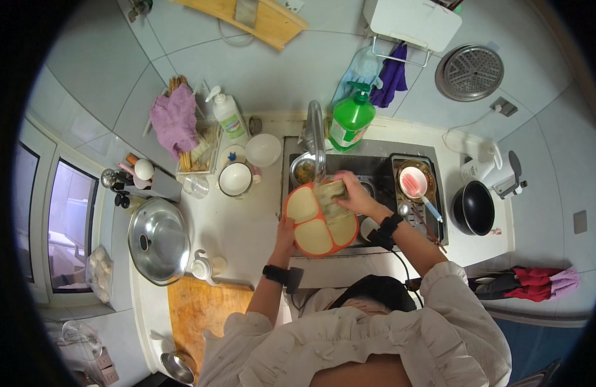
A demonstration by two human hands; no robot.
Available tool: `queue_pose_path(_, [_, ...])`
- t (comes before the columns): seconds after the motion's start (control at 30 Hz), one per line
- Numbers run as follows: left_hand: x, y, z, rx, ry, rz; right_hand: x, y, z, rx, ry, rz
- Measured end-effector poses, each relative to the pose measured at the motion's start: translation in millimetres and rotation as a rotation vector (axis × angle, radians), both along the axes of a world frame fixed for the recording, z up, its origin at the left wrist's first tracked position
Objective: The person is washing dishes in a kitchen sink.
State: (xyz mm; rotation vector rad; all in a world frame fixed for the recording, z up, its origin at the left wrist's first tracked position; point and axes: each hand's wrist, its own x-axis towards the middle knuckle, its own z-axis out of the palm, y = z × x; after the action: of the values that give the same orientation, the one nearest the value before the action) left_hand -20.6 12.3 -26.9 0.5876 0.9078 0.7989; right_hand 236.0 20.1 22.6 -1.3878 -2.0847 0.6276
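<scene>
A divided plate (313, 237) with cream compartments and an orange rim is held tilted over the near left part of the sink (433, 155). My left hand (286, 234) grips its left edge. In my right hand (352, 192) is a greyish-green dishcloth (332, 193), pressed against the upper right compartment; motion blurs the cloth's lower part. The chrome faucet (318, 133) arches just above the plate's top edge. A metal strainer (305, 170) with food scraps sits beyond the plate in the sink.
On the sink's right, a drain tray (436, 222) holds a bowl with a pink-bristled brush (413, 186). A green soap bottle (351, 121) stands behind the faucet. White bowls (235, 179), a glass lid (160, 242) and a wooden cutting board (206, 309) are left; a black bowl (473, 208) is right.
</scene>
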Motion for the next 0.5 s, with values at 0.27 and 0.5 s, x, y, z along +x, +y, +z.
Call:
queue_pose_path(0.27, [10,4,35,0.027,0.04,0.042,-6,-23,-12,-1.1,1.092,-0.431])
queue_pose_path(0.5, [15,17,-3,0.08,0.014,-0.054,-13,-25,-15,-0.847,1.009,-0.465])
